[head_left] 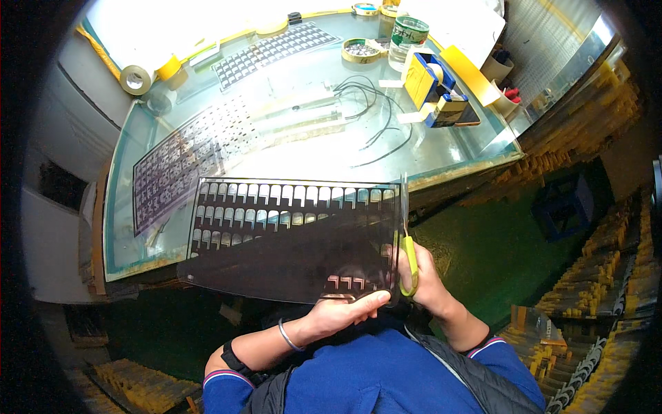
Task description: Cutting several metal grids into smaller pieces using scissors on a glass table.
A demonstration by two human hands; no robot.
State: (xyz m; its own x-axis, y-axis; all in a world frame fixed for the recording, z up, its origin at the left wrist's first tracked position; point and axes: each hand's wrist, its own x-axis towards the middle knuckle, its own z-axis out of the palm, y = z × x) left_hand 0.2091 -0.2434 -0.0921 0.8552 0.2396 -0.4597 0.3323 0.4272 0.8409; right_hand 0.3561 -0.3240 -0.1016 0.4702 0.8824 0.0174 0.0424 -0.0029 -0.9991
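On glass tabletop (431,157) | dish (360,61): silvery bits (360,49) | hands (345,314): dark sheet (289,259), scissors (412,257)

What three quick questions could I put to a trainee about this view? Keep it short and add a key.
1. Which hand holds the lime-handled scissors: A left; B right; C both?
2. True or false: the green-labelled clear container stands to the left of the white tape roll.
3. What does the left hand grip by its lower edge?

Key:
1. B, the right hand.
2. False; it stands to the roll's right.
3. A dark patterned sheet.
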